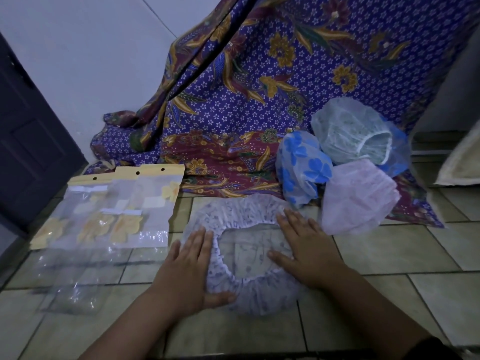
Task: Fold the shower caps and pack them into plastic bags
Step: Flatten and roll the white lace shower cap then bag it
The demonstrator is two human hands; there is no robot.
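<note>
I see my left hand (191, 263) lying flat on the left side of the white and purple shower cap (246, 207). Its fingers are straight and it grips nothing. My right hand (306, 250) lies flat on the right side of the cap in the same way. The cap is spread out on the tiled floor (389, 255), open side up, right in front of me. Left of it lie clear plastic bags (117, 211) with yellow tops, some overlapping. Behind the cap, to the right, three more caps sit in a heap: a blue flower cap (301, 165), a pale cap (348, 131) and a pink cap (358, 196). They rest on a purple flowered cloth (233, 100).
</note>
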